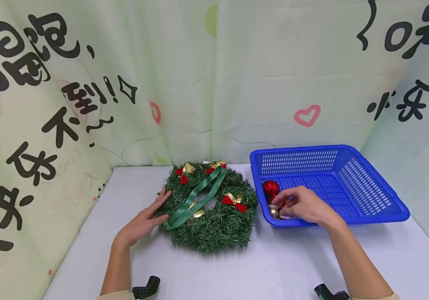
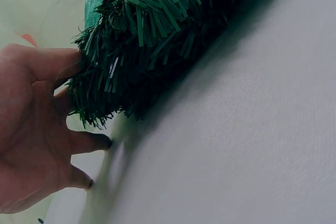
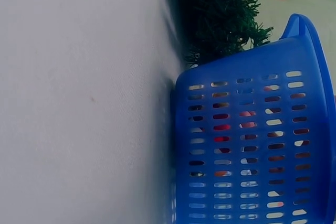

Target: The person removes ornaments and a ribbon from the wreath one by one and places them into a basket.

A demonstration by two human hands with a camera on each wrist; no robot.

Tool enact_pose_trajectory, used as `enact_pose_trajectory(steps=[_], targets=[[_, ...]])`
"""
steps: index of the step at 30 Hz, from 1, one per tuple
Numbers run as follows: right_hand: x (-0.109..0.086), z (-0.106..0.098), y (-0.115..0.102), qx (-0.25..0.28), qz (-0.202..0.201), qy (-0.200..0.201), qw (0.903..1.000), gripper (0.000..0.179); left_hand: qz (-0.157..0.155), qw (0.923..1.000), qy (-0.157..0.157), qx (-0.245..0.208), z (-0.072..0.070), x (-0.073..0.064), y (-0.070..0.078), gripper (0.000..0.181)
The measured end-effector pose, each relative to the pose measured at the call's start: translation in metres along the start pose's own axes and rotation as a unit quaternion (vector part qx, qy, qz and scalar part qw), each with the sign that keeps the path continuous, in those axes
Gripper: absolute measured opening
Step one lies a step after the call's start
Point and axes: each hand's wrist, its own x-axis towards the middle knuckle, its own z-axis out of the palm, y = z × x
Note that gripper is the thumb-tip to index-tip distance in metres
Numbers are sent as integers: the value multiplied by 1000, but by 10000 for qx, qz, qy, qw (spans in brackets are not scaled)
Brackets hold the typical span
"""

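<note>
A green wreath (image 1: 214,233) lies on the table, dressed with red-and-gold bows (image 1: 234,201) and a loop of green ribbon (image 1: 197,198). At its left edge my left hand (image 1: 143,225) rests with spread, fairly straight fingers. The left wrist view shows thumb and fingertips at the wreath's needles (image 2: 152,35). My right hand (image 1: 304,204) reaches into the left end of the blue basket (image 1: 368,218), fingers bent over small ornaments. A red ball ornament (image 1: 271,187) and a small gold ball (image 1: 274,212) show beside the fingertips. I cannot tell whether the fingers hold anything.
The basket's slotted wall (image 3: 252,145) stands right beside the wreath, with red pieces showing through it. A white cloth covers the table (image 1: 206,275). Printed curtains (image 1: 237,83) hang behind and at both sides.
</note>
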Motion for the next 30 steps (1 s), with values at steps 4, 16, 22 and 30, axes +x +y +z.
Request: enact_pose_trajectory(steps=[4,16,22,30], targets=[[0,0,-1,-24,-80,16,10000,25,8,10000,3,-16,0,0,1,75],[-1,-3,-8,54,-149,110,9998,24,-7,10000,-2,-55,0,0,0,75],[2,-8,-21,50,-221,149,9996,23,-20,10000,-6,-51,0,0,0,75],[14,-13,-43,205,-469,160,9986,23,-5,10000,-2,-53,0,1,0,74]])
